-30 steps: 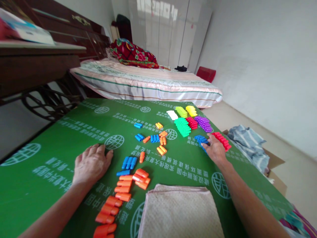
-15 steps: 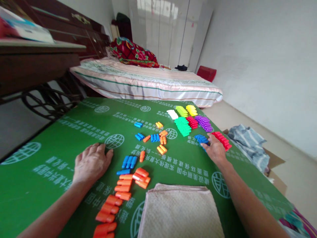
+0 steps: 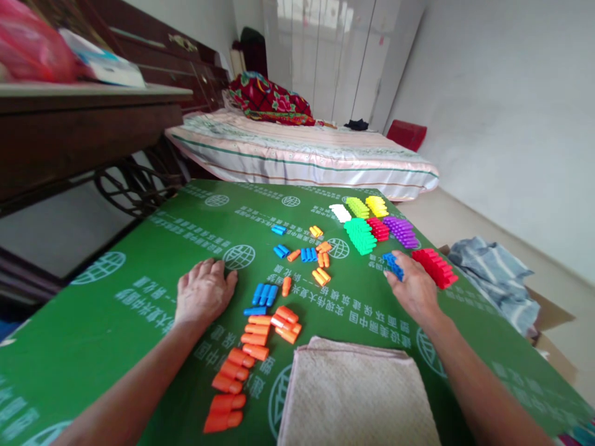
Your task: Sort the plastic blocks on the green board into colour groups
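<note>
We're at the table (image 3: 139,347), a big green printed sheet, glossy, so small parts will likely slide on it. Beyond it a bed (image 3: 297,155) and white wardrobe doors (image 3: 325,56); a dark wood desk (image 3: 83,124) on our left.

A beige towel (image 3: 353,396) lies at the near edge between our forearms. Soft, textured, nothing on it.

Sorted blocks at far right: red row (image 3: 434,266), purple (image 3: 400,230), green (image 3: 360,235), small red (image 3: 379,229), lime (image 3: 357,207), yellow (image 3: 376,205), white (image 3: 340,212). All tightly packed, apart from the loose scatter.

Our left hand (image 3: 204,297) lies flat, palm down, fingers loosely spread, holding nothing, just beside the loose blue pieces (image 3: 264,294). Our right hand (image 3: 413,288) rests at the blue row (image 3: 393,265), fingertips touching it; we can't tell whether it pinches a piece or only presses.

Loose orange pieces (image 3: 253,341) run from centre to the near left edge; a mixed blue and orange scatter (image 3: 307,254) sits mid-table.

Handling, our guess: pieces are small hard plastic, light, stiff, smooth, not fragile. Pinch a single one across its short sides; push a row from its end or it'll likely buckle.

Writing: white Chinese characters and globe logos (image 3: 238,256) all over the sheet, upside down to us, too distorted to read reliably.
</note>
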`<state>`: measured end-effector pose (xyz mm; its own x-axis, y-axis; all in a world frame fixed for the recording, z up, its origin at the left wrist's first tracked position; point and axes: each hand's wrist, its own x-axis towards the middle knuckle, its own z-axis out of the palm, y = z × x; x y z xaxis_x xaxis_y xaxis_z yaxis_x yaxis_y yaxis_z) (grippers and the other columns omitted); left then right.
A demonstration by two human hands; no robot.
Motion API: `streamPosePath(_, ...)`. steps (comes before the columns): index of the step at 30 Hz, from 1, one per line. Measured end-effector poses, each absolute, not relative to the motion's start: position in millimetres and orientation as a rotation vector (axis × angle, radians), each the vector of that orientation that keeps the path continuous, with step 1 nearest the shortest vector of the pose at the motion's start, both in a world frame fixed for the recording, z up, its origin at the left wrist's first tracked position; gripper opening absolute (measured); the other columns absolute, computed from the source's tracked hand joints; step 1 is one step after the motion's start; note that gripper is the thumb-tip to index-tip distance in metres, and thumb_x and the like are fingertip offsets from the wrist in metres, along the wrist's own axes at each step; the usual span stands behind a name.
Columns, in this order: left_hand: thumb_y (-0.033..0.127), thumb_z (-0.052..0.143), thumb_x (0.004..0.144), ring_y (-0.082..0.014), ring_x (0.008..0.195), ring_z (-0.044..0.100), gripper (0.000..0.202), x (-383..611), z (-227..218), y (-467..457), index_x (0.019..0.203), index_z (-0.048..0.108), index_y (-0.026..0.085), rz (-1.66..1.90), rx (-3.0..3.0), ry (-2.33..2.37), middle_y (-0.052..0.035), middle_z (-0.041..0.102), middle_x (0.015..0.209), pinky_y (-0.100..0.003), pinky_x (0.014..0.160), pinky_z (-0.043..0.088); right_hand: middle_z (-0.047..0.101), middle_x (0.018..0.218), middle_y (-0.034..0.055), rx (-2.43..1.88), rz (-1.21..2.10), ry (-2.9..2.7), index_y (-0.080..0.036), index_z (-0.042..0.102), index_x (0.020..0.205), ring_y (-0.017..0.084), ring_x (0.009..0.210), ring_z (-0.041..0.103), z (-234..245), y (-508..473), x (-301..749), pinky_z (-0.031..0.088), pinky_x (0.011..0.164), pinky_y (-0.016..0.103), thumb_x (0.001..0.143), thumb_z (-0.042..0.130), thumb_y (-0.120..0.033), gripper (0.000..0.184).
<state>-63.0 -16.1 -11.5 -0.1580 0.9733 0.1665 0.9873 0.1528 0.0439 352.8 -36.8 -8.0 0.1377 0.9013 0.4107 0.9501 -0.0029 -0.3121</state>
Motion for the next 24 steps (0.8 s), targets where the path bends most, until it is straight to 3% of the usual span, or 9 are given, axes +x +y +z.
streamPosePath(5, 0.046, 0.023, 0.091, -0.0352, 0.132, 0.037, 0.057, -59.7, -10.9, -20.4, 0.126, 0.049, 0.010, -0.216, -1.964, -2.312, -0.0178, 0.045, 0.140, -0.051, 0.108, 0.034, 0.070, 0.110, 0.0095, -1.640, 0.060, -2.073, -0.019, 0.068, 0.112, 0.024, 0.102, 0.063, 2.3, -48.7, 297.8, 0.050, 0.088, 0.037, 0.084, 0.057, -0.024, 0.030)
streamPosePath(14, 0.044, 0.027, 0.091, -0.0347, 0.132, 0.038, 0.052, -58.0, -12.1, -23.0, 0.124, 0.051, 0.011, -0.274, -1.959, -2.307, -0.0186, 0.047, 0.138, -0.052, 0.108, 0.034, 0.069, 0.100, 0.0071, -1.293, 0.328, -2.555, -0.019, 0.068, 0.096, 0.020, 0.099, 0.062, 37.8, -47.2, 177.3, 0.048, 0.088, 0.032, 0.087, 0.057, -0.021, 0.015)
streamPosePath(24, 0.045, 0.024, 0.091, -0.0341, 0.133, 0.036, 0.055, -59.8, -10.8, -22.0, 0.126, 0.050, 0.011, -0.249, -1.959, -2.317, -0.0174, 0.046, 0.140, -0.052, 0.109, 0.034, 0.071, 0.100, 0.0132, -1.224, 0.273, -2.970, -0.015, 0.070, 0.095, 0.025, 0.097, 0.067, 51.3, -29.8, 108.5, 0.053, 0.082, 0.037, 0.085, 0.052, -0.012, 0.021)
